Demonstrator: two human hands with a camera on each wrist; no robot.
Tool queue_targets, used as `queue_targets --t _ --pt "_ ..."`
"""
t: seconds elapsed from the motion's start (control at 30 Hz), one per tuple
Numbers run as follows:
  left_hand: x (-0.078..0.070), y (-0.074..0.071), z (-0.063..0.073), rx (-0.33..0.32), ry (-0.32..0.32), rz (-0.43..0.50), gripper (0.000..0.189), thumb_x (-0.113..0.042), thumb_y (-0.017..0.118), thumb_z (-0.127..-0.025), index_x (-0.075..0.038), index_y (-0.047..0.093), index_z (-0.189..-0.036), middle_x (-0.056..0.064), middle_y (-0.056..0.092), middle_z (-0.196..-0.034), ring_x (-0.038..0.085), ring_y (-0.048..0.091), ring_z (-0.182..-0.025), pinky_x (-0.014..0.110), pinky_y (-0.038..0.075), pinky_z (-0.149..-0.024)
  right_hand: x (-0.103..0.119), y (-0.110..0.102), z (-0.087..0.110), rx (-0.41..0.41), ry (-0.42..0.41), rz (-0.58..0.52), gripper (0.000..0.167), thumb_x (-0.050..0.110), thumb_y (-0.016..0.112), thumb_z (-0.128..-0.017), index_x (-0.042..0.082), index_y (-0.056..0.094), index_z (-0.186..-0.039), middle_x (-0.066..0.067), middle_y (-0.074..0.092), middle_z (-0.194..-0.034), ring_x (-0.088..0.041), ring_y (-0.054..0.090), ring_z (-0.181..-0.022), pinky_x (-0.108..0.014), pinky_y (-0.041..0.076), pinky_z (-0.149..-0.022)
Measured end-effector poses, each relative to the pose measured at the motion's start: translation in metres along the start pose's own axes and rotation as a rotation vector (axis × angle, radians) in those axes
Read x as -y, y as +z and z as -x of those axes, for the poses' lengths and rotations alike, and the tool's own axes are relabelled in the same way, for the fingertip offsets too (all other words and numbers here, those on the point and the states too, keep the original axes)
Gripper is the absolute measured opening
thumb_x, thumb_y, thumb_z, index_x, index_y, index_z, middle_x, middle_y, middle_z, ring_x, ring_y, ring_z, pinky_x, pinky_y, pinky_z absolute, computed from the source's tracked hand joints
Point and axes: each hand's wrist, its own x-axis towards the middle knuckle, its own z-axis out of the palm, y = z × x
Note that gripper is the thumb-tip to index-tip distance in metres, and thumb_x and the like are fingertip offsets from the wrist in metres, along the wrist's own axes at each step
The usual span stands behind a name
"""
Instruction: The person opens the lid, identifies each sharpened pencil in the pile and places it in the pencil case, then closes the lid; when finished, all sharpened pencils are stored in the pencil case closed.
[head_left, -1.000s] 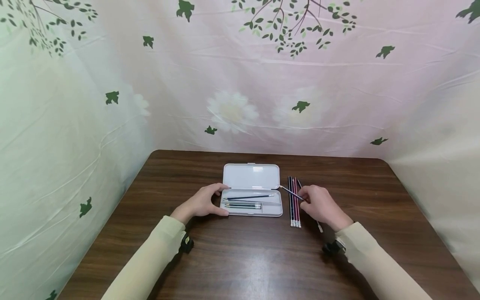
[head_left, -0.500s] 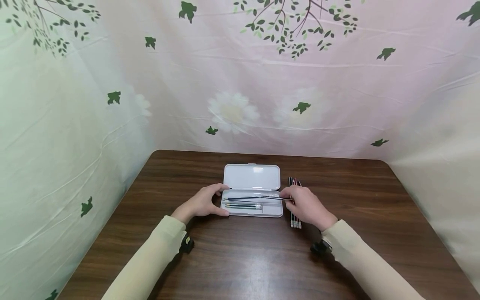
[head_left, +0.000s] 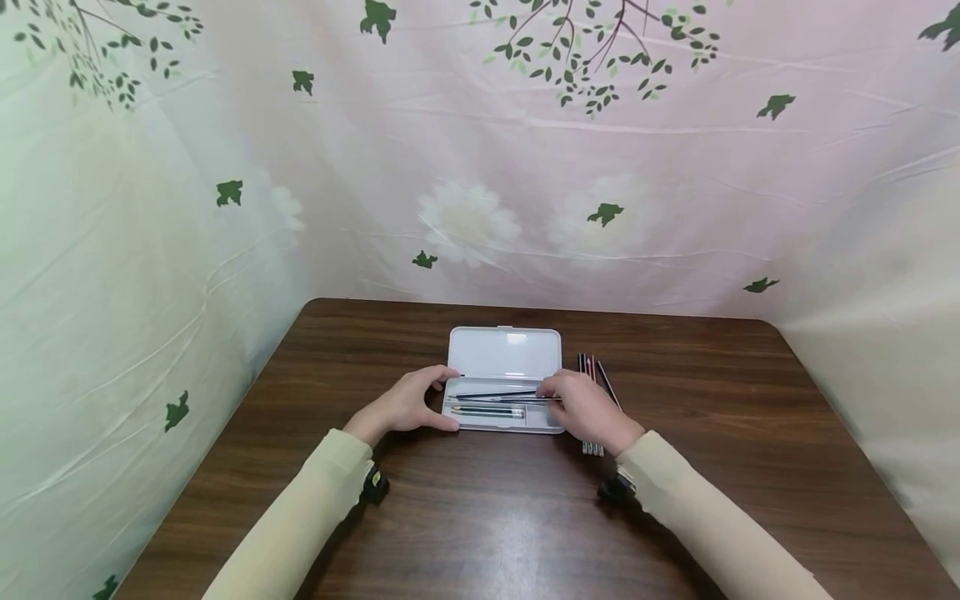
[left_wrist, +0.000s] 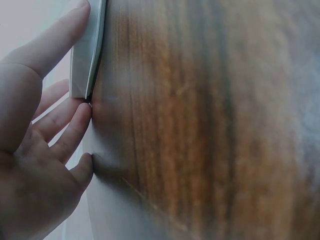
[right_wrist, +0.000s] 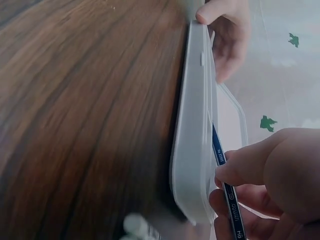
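Note:
A white pencil case [head_left: 540,422] lies open on the table, its lid [head_left: 504,353] folded back. My left hand [head_left: 407,404] holds the case's left end, thumb along the front edge and fingers at the back corner. Over the right part of the case, my right hand [head_left: 588,408] pinches a dark blue pencil [right_wrist: 220,155] between thumb and fingers. This pencil points left, low over the back compartment, where another dark pencil lies. Several green pencils [head_left: 486,411] are in the front compartment. The right hand hides part of the case's right end.
Several pencils [head_left: 582,362] lie side by side just right of the case, partly behind my right hand; their white eraser ends [head_left: 592,448] face me. One dark pencil [head_left: 608,383] slants apart from them. A patterned cloth [head_left: 495,150] hangs behind the brown table [head_left: 480,517].
My right hand has carried the dark blue pencil leftward from beside the loose pencils to over the case, turning it nearly level with the compartment. My left hand has stayed at the case's left end.

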Motion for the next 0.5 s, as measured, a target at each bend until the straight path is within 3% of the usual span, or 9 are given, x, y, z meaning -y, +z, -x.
queue_targets --t 0.2,0.5 --pt "0.001 -0.001 0.000 -0.004 0.021 -0.005 0.086 -0.045 0.096 -0.075 -0.019 0.057 -0.146 -0.002 0.061 -0.137 0.019 0.055 -0.121 0.044 0.046 -0.106 0.012 0.010 -0.012 0.048 -0.011 -0.028 0.028 -0.009 0.070 -0.088 0.006 0.079 -0.110 -0.007 0.076 -0.107 -0.023 0.072 -0.104 -0.042 0.059 -0.089" --pt "0.003 0.000 -0.001 -0.001 0.022 0.008 0.085 -0.045 0.096 -0.075 -0.019 0.057 -0.146 -0.003 0.061 -0.138 0.019 0.055 -0.122 0.044 0.046 -0.106 0.022 0.024 -0.033 0.047 -0.044 -0.052 0.032 -0.011 0.065 -0.091 0.006 0.079 -0.115 -0.009 0.078 -0.115 -0.023 0.073 -0.111 -0.041 0.058 -0.094"
